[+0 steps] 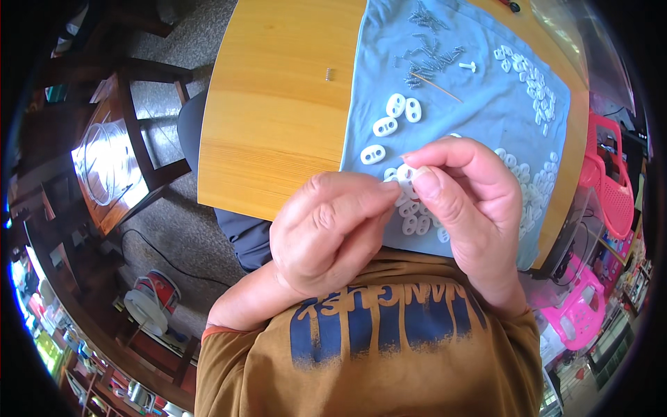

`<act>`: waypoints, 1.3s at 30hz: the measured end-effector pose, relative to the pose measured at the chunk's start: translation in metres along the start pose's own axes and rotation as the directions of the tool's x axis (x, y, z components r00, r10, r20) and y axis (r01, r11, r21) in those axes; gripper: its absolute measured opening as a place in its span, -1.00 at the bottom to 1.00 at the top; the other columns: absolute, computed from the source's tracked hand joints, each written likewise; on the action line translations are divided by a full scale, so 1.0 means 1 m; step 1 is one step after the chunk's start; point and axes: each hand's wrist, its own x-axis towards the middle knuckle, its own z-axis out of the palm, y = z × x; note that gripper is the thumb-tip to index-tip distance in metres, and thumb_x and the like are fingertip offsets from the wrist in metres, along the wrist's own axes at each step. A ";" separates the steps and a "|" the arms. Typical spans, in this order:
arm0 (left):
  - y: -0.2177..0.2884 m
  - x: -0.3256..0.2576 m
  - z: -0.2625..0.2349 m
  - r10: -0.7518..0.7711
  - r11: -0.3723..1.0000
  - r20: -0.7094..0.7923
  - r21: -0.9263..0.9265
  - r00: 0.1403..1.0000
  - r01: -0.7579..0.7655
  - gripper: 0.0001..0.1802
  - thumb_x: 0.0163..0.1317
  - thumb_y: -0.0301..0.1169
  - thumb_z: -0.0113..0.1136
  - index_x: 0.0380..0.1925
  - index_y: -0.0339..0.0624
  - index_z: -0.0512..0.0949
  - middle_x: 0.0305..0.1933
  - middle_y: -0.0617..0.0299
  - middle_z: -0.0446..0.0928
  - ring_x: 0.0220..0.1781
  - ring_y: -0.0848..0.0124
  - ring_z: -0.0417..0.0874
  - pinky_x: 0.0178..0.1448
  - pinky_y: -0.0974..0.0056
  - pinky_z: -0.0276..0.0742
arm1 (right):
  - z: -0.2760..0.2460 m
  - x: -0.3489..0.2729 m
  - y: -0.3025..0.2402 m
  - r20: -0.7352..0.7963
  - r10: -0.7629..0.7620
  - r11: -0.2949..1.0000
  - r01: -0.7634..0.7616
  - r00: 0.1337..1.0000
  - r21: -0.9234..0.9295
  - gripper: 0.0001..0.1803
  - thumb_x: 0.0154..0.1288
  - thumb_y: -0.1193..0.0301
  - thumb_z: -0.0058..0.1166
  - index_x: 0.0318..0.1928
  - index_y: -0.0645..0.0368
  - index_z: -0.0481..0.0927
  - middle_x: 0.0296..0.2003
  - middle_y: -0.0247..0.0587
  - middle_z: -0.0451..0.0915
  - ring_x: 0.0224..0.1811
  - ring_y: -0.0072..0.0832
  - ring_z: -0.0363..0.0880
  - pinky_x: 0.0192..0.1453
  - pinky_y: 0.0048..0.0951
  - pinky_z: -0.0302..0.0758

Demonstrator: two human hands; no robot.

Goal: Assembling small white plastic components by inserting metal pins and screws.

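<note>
Pinching white oval piece (405, 173), both hands (389, 215)

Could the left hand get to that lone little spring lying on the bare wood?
Probably yes: the spring lies alone on bare table, nothing between it and the left hand, though its fingers now pinch a white piece.

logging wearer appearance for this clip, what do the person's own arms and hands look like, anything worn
Both hands, the left hand and the right hand, are bare: no gloves, rings or watch in view. The forearms are bare too. The left arm shows a short brown sleeve with an orange hem, part of a brown T-shirt with dark blue print on the chest.
</note>
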 end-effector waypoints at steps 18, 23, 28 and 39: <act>0.004 -0.001 -0.003 -0.497 0.347 0.315 -0.782 0.809 0.518 -0.59 0.16 -0.68 0.08 0.04 -0.36 0.32 -0.19 0.15 0.53 -0.23 0.51 0.56 -0.10 0.45 0.51 | -0.006 0.004 0.008 0.172 -0.268 0.938 0.298 0.948 -0.176 -0.74 0.17 0.59 0.09 -0.10 0.31 0.49 -0.31 -0.21 0.55 -0.33 -0.55 0.53 -0.20 -0.59 0.44; 0.005 0.001 -0.005 -0.480 0.331 0.325 -0.793 0.815 0.512 -0.59 0.18 -0.68 0.04 0.07 -0.37 0.31 -0.17 0.11 0.54 -0.20 0.45 0.59 -0.07 0.40 0.54 | -0.006 0.004 0.004 0.193 -0.242 0.933 0.283 0.951 -0.223 -0.67 0.13 0.62 0.10 -0.04 0.29 0.47 -0.27 -0.19 0.53 -0.32 -0.53 0.53 -0.20 -0.57 0.45; 0.006 0.002 -0.006 -0.516 0.211 0.380 -0.812 0.767 0.544 -0.61 0.20 -0.66 0.03 0.06 -0.39 0.33 -0.16 0.07 0.54 -0.24 0.43 0.61 -0.08 0.40 0.55 | -0.010 0.006 0.006 0.250 -0.319 0.885 0.382 0.914 -0.268 -0.66 0.14 0.62 0.09 -0.03 0.29 0.46 -0.24 -0.17 0.53 -0.31 -0.52 0.53 -0.19 -0.56 0.44; 0.015 0.003 -0.005 -0.563 0.196 0.367 -0.811 0.741 0.551 -0.58 0.13 -0.59 0.16 0.02 -0.45 0.37 -0.17 -0.03 0.57 -0.18 0.36 0.62 -0.08 0.33 0.57 | -0.006 0.004 0.003 0.291 -0.416 0.787 0.502 0.861 -0.359 -0.64 0.18 0.53 0.09 0.02 0.30 0.44 -0.24 -0.16 0.53 -0.36 -0.52 0.52 -0.27 -0.56 0.45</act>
